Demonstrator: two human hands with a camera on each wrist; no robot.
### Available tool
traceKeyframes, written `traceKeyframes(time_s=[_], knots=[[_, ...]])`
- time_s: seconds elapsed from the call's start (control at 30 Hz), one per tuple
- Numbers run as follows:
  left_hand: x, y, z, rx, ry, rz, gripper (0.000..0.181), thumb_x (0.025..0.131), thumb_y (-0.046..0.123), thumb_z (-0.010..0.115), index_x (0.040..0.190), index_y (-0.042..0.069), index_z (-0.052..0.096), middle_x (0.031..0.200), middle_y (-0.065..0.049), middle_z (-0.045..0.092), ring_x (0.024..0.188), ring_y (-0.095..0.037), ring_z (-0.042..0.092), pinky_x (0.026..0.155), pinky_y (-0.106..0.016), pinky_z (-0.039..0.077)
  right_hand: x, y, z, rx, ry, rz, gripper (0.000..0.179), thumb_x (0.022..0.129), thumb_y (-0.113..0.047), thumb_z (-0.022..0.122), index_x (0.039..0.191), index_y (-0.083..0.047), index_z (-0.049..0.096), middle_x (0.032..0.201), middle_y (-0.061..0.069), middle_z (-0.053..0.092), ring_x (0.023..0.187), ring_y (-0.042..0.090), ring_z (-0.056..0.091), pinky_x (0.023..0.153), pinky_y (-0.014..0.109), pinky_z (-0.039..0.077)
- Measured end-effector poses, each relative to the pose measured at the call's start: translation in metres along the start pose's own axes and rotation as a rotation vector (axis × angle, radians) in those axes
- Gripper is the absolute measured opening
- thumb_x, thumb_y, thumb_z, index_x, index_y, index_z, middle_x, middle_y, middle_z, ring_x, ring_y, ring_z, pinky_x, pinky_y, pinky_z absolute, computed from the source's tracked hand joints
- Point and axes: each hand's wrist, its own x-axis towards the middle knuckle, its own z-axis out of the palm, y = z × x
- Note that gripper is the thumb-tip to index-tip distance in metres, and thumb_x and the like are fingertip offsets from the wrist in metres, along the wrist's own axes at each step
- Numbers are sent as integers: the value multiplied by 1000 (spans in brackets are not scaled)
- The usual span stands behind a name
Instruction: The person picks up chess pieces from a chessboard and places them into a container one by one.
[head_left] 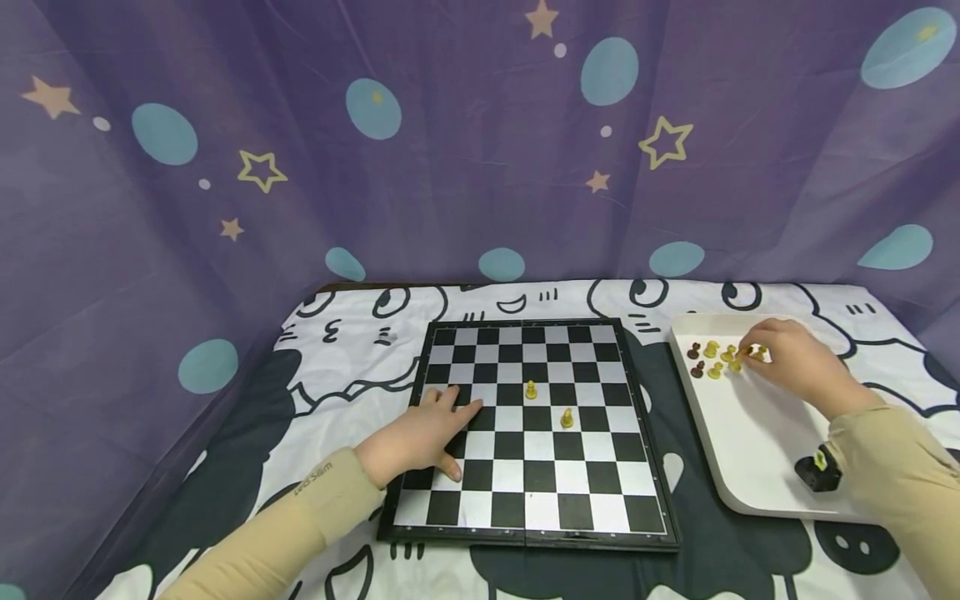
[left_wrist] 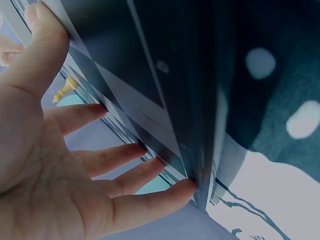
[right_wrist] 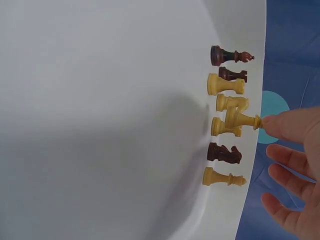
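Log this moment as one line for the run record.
left hand: flat on chessboard | right hand: pinches yellow piece in white tray | two yellow pawns on board

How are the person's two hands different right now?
The left hand lies flat with straight fingers on the chessboard; the right hand is over the white tray. The left hand holds nothing; the right hand pinches the top of a yellow chess piece. Both wear tan sleeves.

Left hand (head_left: 416, 437) presses chessboard (head_left: 528, 433); right hand (head_left: 795, 360) pinches piece (head_left: 736, 364).
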Motion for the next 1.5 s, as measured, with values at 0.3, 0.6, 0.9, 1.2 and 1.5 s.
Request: traceKeyframes(time_s=[0.3,0.6,0.9,1.2,1.5], knots=[[0,0,0,15,5,3,98,61,42,80,145,13,39,145,-26,35,128,-45,36,94,-54,45,-1,-1,5,-10,-39,-9,12,69,5,73,77,-4,69,83,14,65,80,35,59,78,52,45],[1,0,-1,13,2,3,98,61,41,81,145,12,39,145,-26,34,127,-44,36,93,-53,45,-1,0,8,-13,11,-58,11,67,5,73,74,-2,69,78,13,65,73,32,59,73,50,46],[1,0,1,14,1,-3,98,61,42,81,145,13,39,145,-25,34,127,-45,36,94,-54,45,-1,-1,9,-4,-33,-14,9,70,2,72,77,-1,70,82,15,65,78,34,59,76,51,45],[0,1,2,17,-3,-10,98,61,42,81,145,13,39,145,-25,34,128,-43,35,95,-52,45,-3,-7,4,-4,-81,40,8,73,-1,72,80,-1,70,86,18,66,84,39,59,80,54,44],[-1,0,1,20,0,-2,98,62,42,81,145,13,38,146,-26,34,127,-44,36,94,-54,45,-2,-13,-7,1,-50,60,8,74,-5,71,82,-3,69,90,18,64,89,41,57,80,55,43]])
